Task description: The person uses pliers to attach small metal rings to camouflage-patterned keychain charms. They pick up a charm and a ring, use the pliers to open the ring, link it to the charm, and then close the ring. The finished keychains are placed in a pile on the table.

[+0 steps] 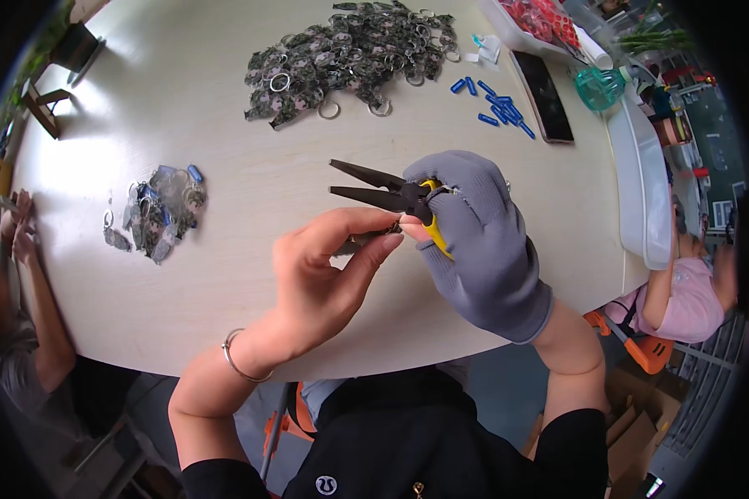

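Note:
My right hand wears a grey fingerless-looking glove and is wrapped round a pair of pliers with yellow handles. The dark, long jaws stand apart, point left and have nothing between them. Just below, my left hand is bare and pinches a small dark keychain piece between thumb and forefinger. Most of that piece is hidden by the fingers. The right fingertips meet the left ones at the same spot. A big heap of keychains with metal rings lies beyond my hands.
Small blue cylinders lie at the far right beside a phone. A smaller pile of keychains and blue cylinders is at left. White bins line the right edge. Another person's hands rest at the left; someone in pink sits at right.

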Tool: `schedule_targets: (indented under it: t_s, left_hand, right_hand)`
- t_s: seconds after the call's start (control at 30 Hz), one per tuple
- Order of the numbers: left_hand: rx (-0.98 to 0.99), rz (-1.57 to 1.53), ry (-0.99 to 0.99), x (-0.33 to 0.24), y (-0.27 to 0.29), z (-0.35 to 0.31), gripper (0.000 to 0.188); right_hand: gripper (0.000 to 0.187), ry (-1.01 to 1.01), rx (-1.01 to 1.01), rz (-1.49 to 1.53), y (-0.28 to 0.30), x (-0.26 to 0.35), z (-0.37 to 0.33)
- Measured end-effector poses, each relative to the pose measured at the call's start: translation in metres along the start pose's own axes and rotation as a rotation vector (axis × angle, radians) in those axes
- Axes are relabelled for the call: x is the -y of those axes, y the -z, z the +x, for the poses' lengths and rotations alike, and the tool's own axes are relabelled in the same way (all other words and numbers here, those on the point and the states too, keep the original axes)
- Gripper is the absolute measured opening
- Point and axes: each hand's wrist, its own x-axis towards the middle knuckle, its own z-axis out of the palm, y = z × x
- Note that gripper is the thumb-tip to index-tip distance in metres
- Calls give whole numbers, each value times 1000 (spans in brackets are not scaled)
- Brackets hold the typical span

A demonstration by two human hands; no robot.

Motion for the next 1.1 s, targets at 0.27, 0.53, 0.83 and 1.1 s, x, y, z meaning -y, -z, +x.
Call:
schedule_targets:
  t_s: [0.27, 0.53, 0.83, 1.1]
  left_hand:
    - [22, -169, -39, -5, 7, -2, 19]
    - [-13, 2, -205, -5, 10, 0, 24]
    - [17, 120, -297, -8, 14, 3, 25]
    - [45, 159, -378, -9, 18, 6, 28]
  right_hand:
    - [33, -129, 74, 122, 31, 0, -30]
    - [30, -10, 82, -43, 32, 2, -42]
    - [29, -18, 58, -42, 29, 6, -44]
    - [26, -61, 90, -55, 30, 17, -46]
